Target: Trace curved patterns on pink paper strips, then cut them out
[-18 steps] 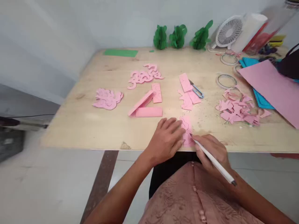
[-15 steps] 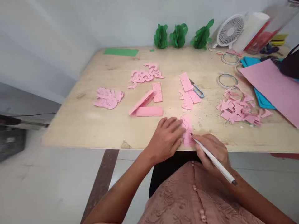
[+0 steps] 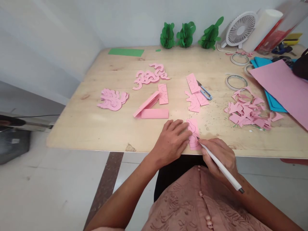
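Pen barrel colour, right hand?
White pen barrel, dark at its back end; clearest in the head view.

Left hand (image 3: 168, 144) on pink strip (image 3: 194, 127); right hand (image 3: 223, 151) holds white pen (image 3: 221, 166), tip at strip.

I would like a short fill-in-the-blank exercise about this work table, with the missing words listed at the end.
1. The right hand holds a ____ pen.
2. The left hand touches a ____ paper strip.
3. Near the wall, ____ green paper figures stand.

Missing words: white; pink; three.
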Demonstrator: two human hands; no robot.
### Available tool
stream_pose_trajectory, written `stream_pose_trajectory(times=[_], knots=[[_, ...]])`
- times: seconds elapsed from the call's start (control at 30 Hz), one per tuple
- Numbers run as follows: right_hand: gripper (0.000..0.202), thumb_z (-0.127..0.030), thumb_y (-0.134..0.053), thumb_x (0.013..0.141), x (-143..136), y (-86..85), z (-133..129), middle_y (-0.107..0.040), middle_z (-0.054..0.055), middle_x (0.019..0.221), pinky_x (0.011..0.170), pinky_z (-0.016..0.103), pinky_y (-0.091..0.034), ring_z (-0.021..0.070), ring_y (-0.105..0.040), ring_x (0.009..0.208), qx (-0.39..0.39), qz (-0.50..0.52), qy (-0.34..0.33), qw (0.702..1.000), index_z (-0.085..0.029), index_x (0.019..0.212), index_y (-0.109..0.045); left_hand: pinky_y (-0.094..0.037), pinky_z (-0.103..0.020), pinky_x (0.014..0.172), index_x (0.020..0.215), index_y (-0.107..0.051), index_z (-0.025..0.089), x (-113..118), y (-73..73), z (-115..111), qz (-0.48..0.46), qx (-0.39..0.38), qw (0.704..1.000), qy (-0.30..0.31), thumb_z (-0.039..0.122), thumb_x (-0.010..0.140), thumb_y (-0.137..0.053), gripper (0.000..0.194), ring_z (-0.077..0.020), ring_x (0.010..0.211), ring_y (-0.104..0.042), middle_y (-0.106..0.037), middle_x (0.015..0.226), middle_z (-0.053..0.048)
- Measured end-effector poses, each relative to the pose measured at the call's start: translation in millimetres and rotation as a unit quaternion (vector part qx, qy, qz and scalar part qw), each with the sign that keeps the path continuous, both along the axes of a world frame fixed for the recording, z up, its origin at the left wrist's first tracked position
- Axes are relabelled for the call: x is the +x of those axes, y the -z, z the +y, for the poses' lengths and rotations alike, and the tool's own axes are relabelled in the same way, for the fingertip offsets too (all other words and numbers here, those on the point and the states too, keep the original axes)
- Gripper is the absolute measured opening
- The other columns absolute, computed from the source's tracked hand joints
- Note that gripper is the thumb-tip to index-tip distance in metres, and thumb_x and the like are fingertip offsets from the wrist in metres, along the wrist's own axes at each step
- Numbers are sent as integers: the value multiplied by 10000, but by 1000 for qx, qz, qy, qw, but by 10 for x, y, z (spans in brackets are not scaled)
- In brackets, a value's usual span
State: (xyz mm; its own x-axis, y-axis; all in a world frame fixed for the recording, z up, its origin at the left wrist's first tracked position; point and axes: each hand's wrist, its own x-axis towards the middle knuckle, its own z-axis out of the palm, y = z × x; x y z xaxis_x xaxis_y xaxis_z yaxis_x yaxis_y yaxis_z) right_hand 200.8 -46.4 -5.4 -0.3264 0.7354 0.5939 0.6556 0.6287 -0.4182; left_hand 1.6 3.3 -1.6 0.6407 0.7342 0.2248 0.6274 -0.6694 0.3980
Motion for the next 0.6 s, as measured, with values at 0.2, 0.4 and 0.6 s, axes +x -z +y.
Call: stream_pose_trajectory(times=[0.2, 0.4, 0.6], knots=[[399, -9, -565, 803, 18, 20, -6, -708, 104, 894, 659, 376, -524, 218, -616, 769, -17, 12, -9, 1000, -150, 1176, -574, -301, -502, 1067, 1111, -602, 204, -5, 22, -6, 1, 2, 1000, 2, 225, 908, -450, 254, -282, 1273, -409, -524, 1361, -77], [417, -11, -566, 800, 22, 22, -7, -705, 96, 881, 650, 375, -528, 220, -613, 763, -6, 12, -12, 1000, -160, 1190, -568, -299, -502, 1070, 1113, -599, 197, -5, 24, -17, 0, 3, 1000, -3, 229, 909, -442, 259, -287, 1272, -409, -526, 1356, -79], [377, 3, -571, 795, 4, -9, -2, -711, 113, 873, 658, 379, -528, 225, -615, 769, -7, 12, -13, 1000, -134, 1145, -583, -294, -500, 1075, 1122, -591, 203, -5, 31, -19, 2, 4, 1000, -3, 226, 910, -439, 262, -282, 1279, -405, -520, 1364, -78]])
